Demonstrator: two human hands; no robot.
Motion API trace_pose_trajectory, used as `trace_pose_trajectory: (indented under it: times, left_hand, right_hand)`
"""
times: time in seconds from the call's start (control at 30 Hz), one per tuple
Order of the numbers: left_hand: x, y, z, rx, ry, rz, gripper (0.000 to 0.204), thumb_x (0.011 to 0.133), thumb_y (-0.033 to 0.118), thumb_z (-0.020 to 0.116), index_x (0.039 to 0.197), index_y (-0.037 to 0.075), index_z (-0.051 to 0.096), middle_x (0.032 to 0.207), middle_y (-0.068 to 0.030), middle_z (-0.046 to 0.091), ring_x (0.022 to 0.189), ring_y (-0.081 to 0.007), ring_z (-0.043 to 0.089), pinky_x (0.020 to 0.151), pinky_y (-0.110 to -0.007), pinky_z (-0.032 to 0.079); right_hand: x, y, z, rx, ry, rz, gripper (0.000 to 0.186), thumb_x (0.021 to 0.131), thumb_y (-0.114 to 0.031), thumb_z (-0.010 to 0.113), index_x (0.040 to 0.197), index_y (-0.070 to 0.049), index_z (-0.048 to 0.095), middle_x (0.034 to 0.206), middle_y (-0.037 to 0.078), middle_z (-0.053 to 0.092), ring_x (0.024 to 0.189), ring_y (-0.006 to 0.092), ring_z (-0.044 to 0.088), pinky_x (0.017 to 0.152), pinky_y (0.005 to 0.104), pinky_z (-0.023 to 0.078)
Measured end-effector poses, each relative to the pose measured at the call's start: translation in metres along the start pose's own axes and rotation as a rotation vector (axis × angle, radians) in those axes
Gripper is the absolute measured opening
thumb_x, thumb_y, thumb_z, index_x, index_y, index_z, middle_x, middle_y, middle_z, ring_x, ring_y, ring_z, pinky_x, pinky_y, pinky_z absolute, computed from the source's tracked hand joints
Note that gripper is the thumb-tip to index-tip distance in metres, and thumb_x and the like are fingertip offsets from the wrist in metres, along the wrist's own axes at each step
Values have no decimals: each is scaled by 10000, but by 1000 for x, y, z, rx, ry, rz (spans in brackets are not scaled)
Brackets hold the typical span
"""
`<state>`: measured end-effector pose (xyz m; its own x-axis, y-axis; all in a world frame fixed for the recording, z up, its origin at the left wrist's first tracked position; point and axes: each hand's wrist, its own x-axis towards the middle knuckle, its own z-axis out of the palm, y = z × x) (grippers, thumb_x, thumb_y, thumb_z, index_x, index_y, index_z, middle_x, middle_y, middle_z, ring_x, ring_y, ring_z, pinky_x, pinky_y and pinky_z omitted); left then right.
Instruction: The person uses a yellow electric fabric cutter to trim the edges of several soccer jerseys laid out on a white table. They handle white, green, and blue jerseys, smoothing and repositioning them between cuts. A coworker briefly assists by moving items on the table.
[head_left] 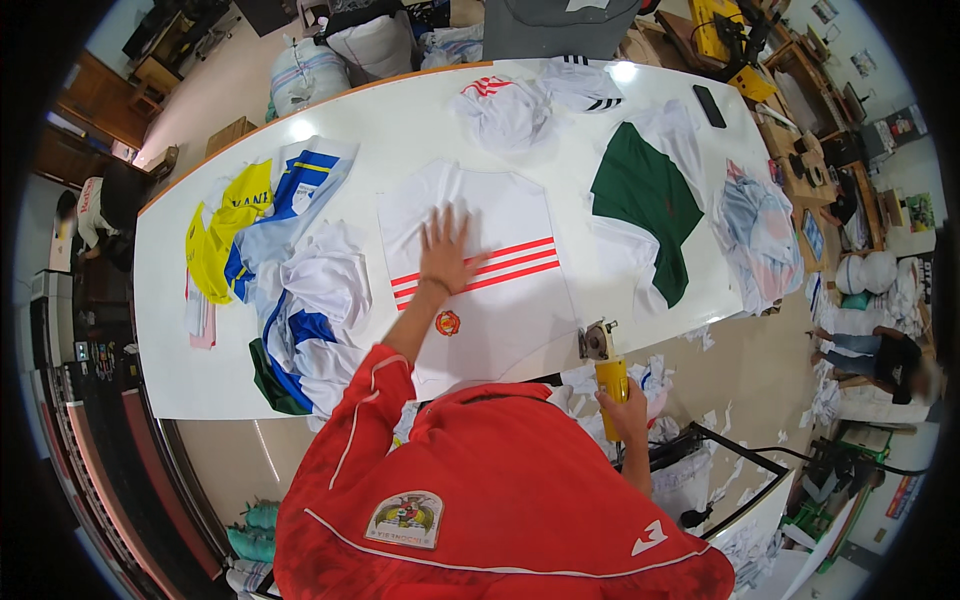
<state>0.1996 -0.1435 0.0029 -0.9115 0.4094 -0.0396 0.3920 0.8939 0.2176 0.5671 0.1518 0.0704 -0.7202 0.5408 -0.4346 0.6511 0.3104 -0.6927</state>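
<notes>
A white jersey panel [500, 330] with three red stripes and a small red-and-yellow crest lies flat on the white table [450, 125]. My left hand [447, 248] rests on it with fingers spread, just above and partly across the stripes. In my right hand [630, 408] is a yellow hand-held electric cloth cutter [611, 376], gripped by its body. The metal head [598, 341] of the cutter is at the table's near edge, beside the panel's lower right corner. Whether its blade touches the cloth I cannot tell.
Yellow, blue and white garments [300, 255] are heaped on the left. A green cloth piece [645, 205], a pale bundle [758, 240] and a black phone [709, 106] lie on the right. White shirts [503, 115] sit at the far edge. Scraps litter the floor; other people are in the background.
</notes>
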Motion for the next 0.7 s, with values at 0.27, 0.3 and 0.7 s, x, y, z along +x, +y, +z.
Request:
trace_pose_trajectory:
  times: [0.27,0.3,0.7]
  left_hand:
    - [-136,1,5,-152,-10,26,964,944,673,635,1671,122,323,1737,-272,181,1611,-493,115,1269,-662,110]
    - [-146,-4,4,-152,-19,13,962,944,662,643,1671,119,321,1736,-272,187,1610,-495,116,1268,-662,111]
    - [-26,50,14,-248,133,323,544,967,383,688,1389,46,613,1445,-183,569,1347,-375,505,1150,-499,400]
  right_hand:
    - [-22,-5,-13,-293,34,-59,567,785,-346,854,1223,-51,649,996,224,759,939,446,734,796,516,570]
    - [-26,-3,-13,-327,28,-72,580,790,-357,848,1238,-57,636,990,231,756,941,461,727,792,532,567]
    - [-21,-1,-5,-414,7,-118,610,803,-395,841,1261,-75,595,923,248,737,874,503,703,732,579,552]
